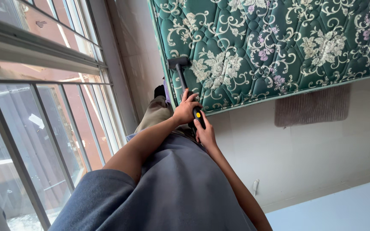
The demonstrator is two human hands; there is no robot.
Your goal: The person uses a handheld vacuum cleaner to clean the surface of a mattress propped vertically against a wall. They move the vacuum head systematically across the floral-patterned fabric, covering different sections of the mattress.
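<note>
At frame centre, left hand and right hand grip a black handheld vacuum, nozzle on the green floral mattress edge.

Both of my arms reach forward from the blue sleeves, bare from the upper arm down. My left hand sits higher, knuckles up, fingers curled shut in a firm grip, wrist nearly straight with the forearm. My right hand lies just beneath it, almost touching, fingers wrapped closed from below. The left elbow is bent; the right arm runs long and nearly straight.
</note>
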